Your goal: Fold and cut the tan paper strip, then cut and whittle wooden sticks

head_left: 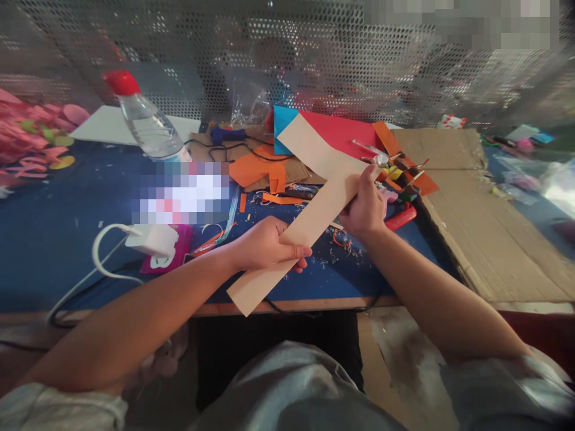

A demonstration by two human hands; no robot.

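- Strip of pale beige paper [321,212] slants over the flat blue tabletop [76,209], left hand [269,245] pinching it short of its near end; a tighter squeeze could crease it.
- Right hand [366,206] grips its upper end by a bend or join, which is unclear; uneven pulling could tear it.
- Flat orange paper scraps [249,170] beyond could catch a low sweep.

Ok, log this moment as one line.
left hand: holding cream strip, nearer part | right hand: holding its farther part | strip: above blue tabletop
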